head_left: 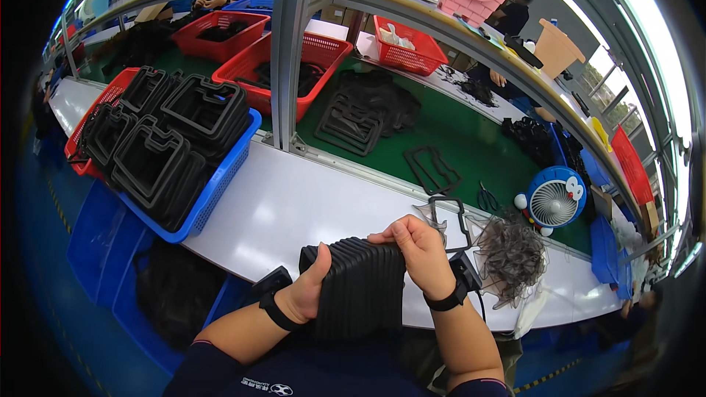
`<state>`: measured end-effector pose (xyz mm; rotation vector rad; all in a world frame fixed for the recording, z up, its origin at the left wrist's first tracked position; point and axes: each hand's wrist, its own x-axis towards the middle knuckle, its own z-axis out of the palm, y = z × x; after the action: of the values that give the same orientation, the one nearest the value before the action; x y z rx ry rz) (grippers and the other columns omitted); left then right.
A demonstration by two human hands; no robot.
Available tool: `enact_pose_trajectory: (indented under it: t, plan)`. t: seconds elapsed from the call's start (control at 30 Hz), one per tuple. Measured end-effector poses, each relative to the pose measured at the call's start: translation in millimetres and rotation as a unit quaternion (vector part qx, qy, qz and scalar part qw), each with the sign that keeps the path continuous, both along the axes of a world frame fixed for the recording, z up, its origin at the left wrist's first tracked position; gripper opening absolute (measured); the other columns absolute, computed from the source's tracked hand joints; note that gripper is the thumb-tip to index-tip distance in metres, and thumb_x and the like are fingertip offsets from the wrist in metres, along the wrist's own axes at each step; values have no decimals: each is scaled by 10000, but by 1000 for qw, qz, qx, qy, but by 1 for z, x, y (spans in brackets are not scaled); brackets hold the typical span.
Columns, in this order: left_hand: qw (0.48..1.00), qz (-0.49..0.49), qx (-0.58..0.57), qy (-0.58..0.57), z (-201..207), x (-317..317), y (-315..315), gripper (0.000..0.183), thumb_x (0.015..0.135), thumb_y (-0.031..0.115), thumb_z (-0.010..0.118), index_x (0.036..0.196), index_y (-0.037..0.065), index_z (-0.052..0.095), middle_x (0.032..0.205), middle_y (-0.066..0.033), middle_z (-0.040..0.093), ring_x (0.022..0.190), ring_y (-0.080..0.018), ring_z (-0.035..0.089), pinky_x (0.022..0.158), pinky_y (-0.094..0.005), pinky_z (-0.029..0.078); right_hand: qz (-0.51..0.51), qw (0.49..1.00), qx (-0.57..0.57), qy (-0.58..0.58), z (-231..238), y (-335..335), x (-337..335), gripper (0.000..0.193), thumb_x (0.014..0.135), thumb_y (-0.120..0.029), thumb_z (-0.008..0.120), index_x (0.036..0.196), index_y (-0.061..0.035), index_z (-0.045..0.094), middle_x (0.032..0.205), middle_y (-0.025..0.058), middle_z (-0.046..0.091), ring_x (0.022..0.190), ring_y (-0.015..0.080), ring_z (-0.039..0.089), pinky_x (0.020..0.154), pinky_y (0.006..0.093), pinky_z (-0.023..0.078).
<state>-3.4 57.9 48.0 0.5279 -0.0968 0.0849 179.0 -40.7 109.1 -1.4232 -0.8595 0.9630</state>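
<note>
A thick stack of black rubber-like frames (360,287), pressed together like gaskets, is held upright close to my body. My left hand (307,288) grips its left side, thumb pointing up and the other fingers mostly hidden. At the stack's upper right corner, my right hand (421,254) is closed, with thumb and forefinger pinching the edge. Just beyond that hand, a single black frame (462,228) lies on the white table, with grey translucent scrap around it. Both wrists wear black straps with small devices.
A blue basket (213,198) piled with similar frames stands left. Grey scrap (511,254) is heaped right, near scissors (485,197) and a blue fan (555,197). Beyond a metal post (288,44), a green belt (397,154) carries frames and red baskets (323,50). People work across it.
</note>
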Motion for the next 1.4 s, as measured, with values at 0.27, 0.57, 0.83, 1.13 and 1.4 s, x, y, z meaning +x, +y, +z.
enact_pose_trajectory:
  t: [0.27, 0.57, 0.83, 1.13, 1.4]
  plan:
    - [1000, 1, -9, -19, -6, -2, -3, 946, 917, 769, 334, 1527, 46, 336, 1499, -131, 463, 1379, -239, 467, 1152, -408, 380, 16, 960, 17, -278, 14, -19, -22, 251, 936, -107, 689, 1156, 15, 695, 1100, 144, 741, 1019, 225, 715, 897, 298, 548]
    - [1000, 12, -7, -5, -11, -1, -5, 946, 910, 773, 354, 1507, 39, 353, 1488, -140, 466, 1362, -243, 485, 1143, -410, 394, 56, 913, 102, -392, 25, -9, -32, 284, 875, -92, 751, 1145, -18, 708, 1039, 111, 754, 1032, 237, 692, 926, 331, 525]
    - [999, -25, 38, -28, -24, -4, -2, 990, 866, 765, 478, 1513, 33, 319, 1487, -139, 453, 1388, -227, 446, 1157, -408, 375, 33, 930, 56, -361, 7, -8, -41, 142, 894, -67, 713, 1023, -11, 730, 1033, 115, 748, 1062, 254, 685, 923, 366, 528]
    - [998, -44, 11, -42, -15, -4, 0, 984, 889, 748, 453, 1548, 35, 292, 1544, -139, 413, 1439, -234, 388, 1185, -426, 330, -36, 988, 99, -114, 7, -15, -25, 133, 1067, -122, 474, 999, -11, 498, 1058, 173, 719, 1050, 226, 682, 1063, 371, 442]
    - [997, -58, -30, -34, -26, 1, 2, 1028, 867, 773, 447, 1547, 19, 293, 1572, -156, 375, 1433, -271, 398, 1188, -454, 316, -209, 834, 23, -510, 19, -43, 4, 606, 883, -75, 702, 1446, -15, 486, 1437, 244, 524, 1359, 305, 499, 1183, 414, 286]
